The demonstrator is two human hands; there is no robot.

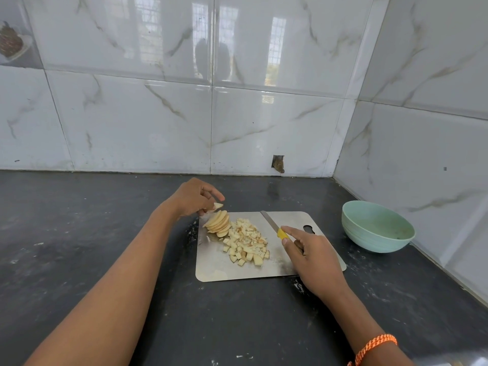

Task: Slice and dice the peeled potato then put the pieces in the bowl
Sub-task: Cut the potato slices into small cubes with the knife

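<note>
mint bowl (377,226), yellow knife handle (282,234), perhaps steel board (290,220)

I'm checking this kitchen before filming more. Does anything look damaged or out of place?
Yes. The wall tile has a broken hole just above the counter, exposing brown material. White specks and smears also dot the counter near the cutting board.

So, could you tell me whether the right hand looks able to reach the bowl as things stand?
Probably yes: the bowl sits just right of the right hand with bare counter between, though that hand holds the knife.

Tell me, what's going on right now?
Left hand pinches potato slice; right hand grips knife. Slices, dice on board. Bowl holds no pieces.
</note>
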